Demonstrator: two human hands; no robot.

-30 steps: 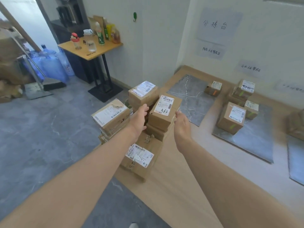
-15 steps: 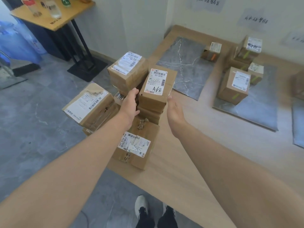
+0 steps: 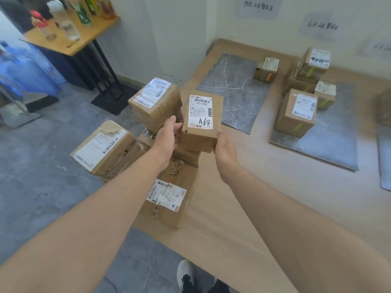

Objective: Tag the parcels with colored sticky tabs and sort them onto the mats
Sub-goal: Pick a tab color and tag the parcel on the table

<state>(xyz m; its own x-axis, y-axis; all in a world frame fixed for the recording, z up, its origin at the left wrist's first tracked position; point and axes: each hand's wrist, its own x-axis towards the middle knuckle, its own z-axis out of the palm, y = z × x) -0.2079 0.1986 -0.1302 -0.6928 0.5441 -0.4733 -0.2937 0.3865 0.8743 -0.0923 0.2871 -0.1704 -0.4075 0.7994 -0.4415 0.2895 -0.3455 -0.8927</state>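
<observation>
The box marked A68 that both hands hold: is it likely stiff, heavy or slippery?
Probably stiff: the A68 box shows square edges between the left hand and right hand. Likely light, being small. Its smooth cardboard might slip.

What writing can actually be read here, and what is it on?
"A68": handwritten on the held parcel's label.
"507 N705": printed on the same label, under the barcode.
Wall sheets: handwritten Chinese, too blurred to read surely.
Other parcels' labels: too small to read.
</observation>
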